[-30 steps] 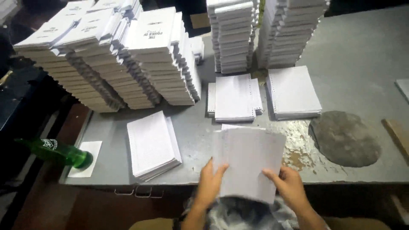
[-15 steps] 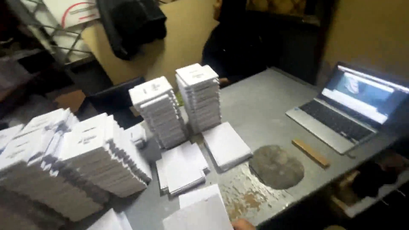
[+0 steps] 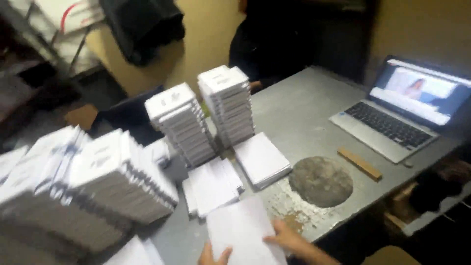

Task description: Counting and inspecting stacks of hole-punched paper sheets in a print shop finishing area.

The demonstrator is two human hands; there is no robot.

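left hand (image 3: pixel 214 255) grip clamped on sheaf of white sheets (image 3: pixel 244 230), lower left corner | right hand (image 3: pixel 286 236) fingers together, flat on its right edge | sheaf at near edge of grey tabletop (image 3: pixel 304 118) | paper stacks (image 3: pixel 223 105) left, behind; laptop (image 3: pixel 400 110) far right; bare patch between

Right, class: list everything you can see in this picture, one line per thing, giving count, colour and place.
sheets: one bunch, white, near edge, under both hands
flat piles: two, white, mid-table
tall stacks: two, white, behind the piles
leaning stacks: several, white, left, blurred
table: one, grey
round patch: one, grey-brown, on table
wooden stick: one, tan, beside laptop
laptop: one, silver, open, right
left hand: on sheets
right hand: on sheets
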